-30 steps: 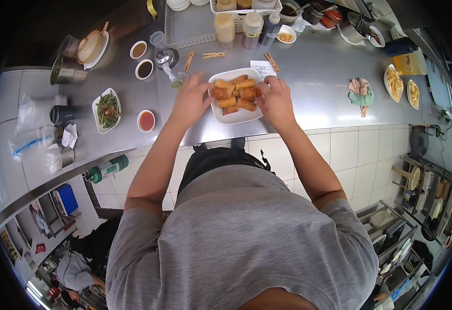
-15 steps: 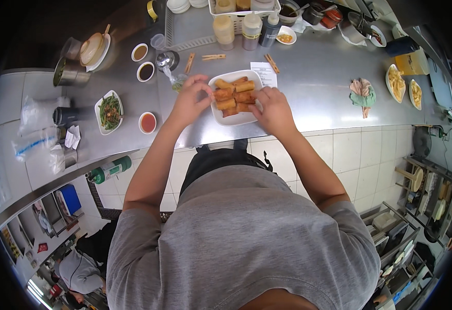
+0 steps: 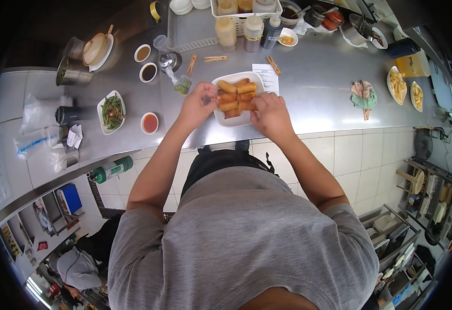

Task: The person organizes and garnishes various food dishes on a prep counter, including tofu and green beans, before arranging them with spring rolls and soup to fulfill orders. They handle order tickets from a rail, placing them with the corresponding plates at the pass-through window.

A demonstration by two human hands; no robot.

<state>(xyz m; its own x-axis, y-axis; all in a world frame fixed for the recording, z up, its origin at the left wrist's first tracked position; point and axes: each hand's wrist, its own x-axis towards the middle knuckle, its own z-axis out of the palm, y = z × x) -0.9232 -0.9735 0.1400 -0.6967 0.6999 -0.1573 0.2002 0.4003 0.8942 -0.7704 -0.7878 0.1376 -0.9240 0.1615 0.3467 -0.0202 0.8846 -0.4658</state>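
Golden-brown spring rolls (image 3: 236, 97) lie stacked in two rows in a white dish (image 3: 240, 121) in front of me. At the dish's left side, my left hand (image 3: 199, 104) is closed, its thumb and fingertips against the roll ends. My right hand (image 3: 272, 114) is curled over the right rim, fingers pressed on the ends of the lower right rolls. Part of a printed paper slip (image 3: 267, 77) sticks out behind the dish. A small knotted plastic bag of something green (image 3: 181, 84) lies beyond my left hand.
Left on the steel counter are green beans (image 3: 112, 111), a red sauce cup (image 3: 149, 123) and two dark sauce cups (image 3: 148, 72). Clothespins (image 3: 215, 58) and squeeze bottles (image 3: 253, 33) stand beyond the dish. A crumpled cloth (image 3: 364, 98) and fried-food dishes (image 3: 397, 85) sit right.
The rolls now sit in neater, closer rows. My fingers have shifted slightly along their ends, the right hand a little lower. The whole view has shifted slightly.
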